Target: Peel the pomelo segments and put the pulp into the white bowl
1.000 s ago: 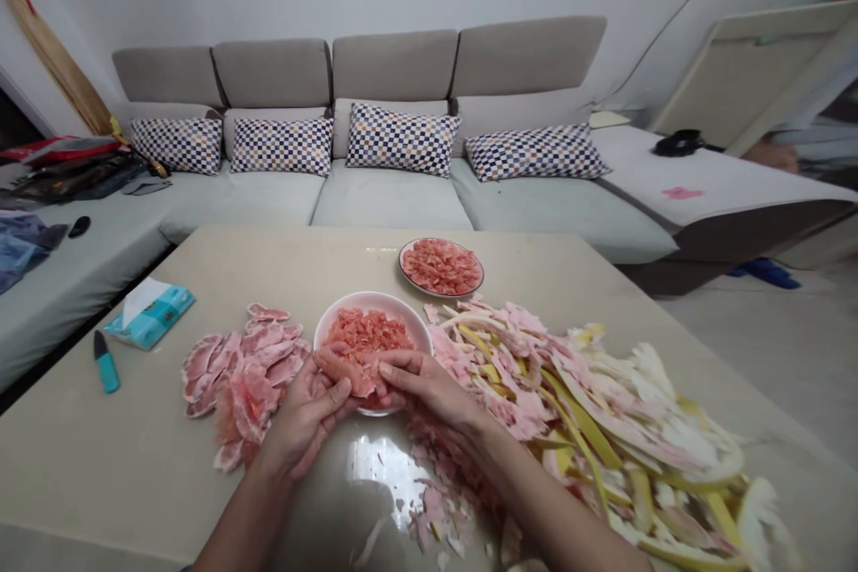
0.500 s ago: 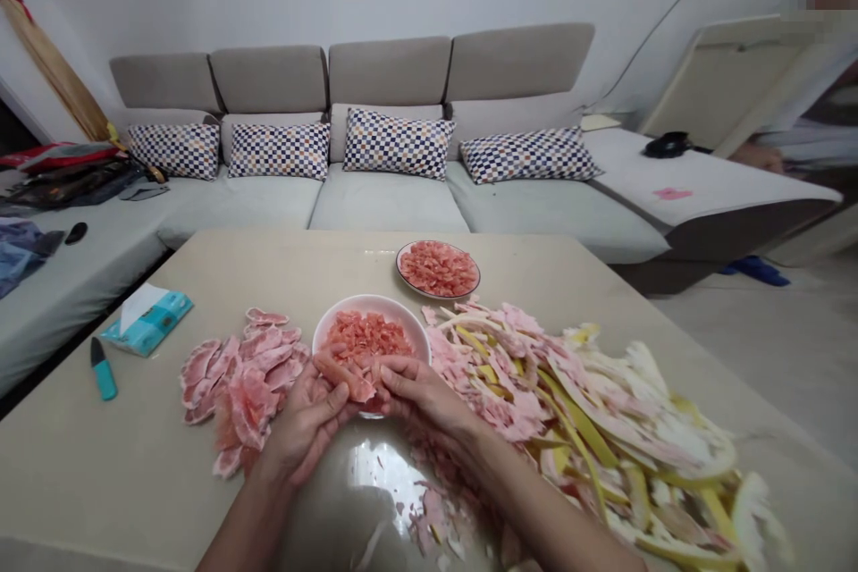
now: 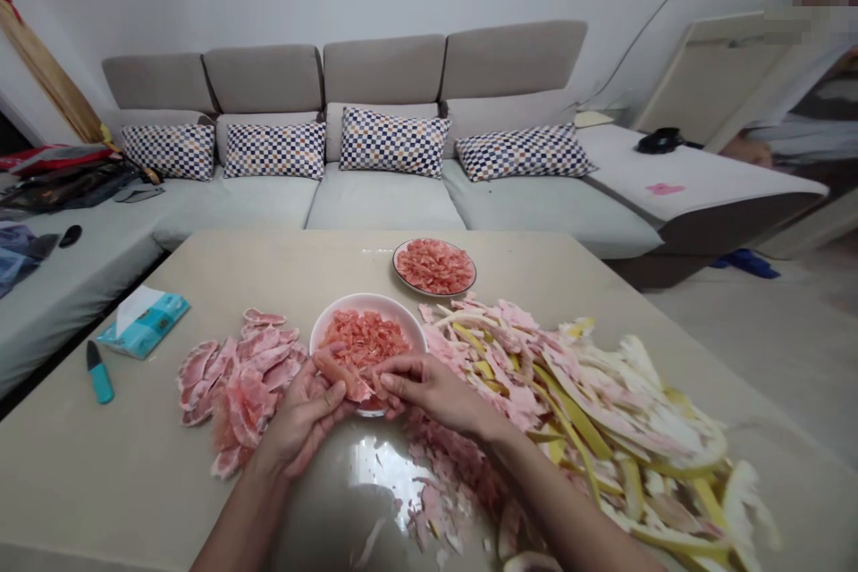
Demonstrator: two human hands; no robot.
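My left hand (image 3: 307, 418) is closed around a peeled pomelo segment (image 3: 340, 373), pinkish and lying across the fingers. My right hand (image 3: 435, 389) pinches at the right end of that segment, thumb against forefinger; it seems to grip the edge of the flesh or its skin, too small to tell which. Both hands are over the near rim of a white bowl (image 3: 365, 300) that holds loose pink pomelo flesh (image 3: 368, 335). Left of the bowl lies a heap of pomelo segments in their membranes (image 3: 245, 393). Shreds of pink membrane (image 3: 435, 509) are strewn below my right wrist.
Behind the bowl stands a dark-rimmed plate (image 3: 439, 294) of pomelo flesh. A large heap of yellow and white pomelo peel (image 3: 590, 420) covers the table's right side. At left lie a tissue pack (image 3: 151, 326) and a knife with a teal handle (image 3: 100, 382). A sofa (image 3: 385, 197) stands beyond.
The right hand has risen slightly and bent more at the wrist, still pinching at the segment's end. The left hand keeps its hold. The whole view has shifted a little.
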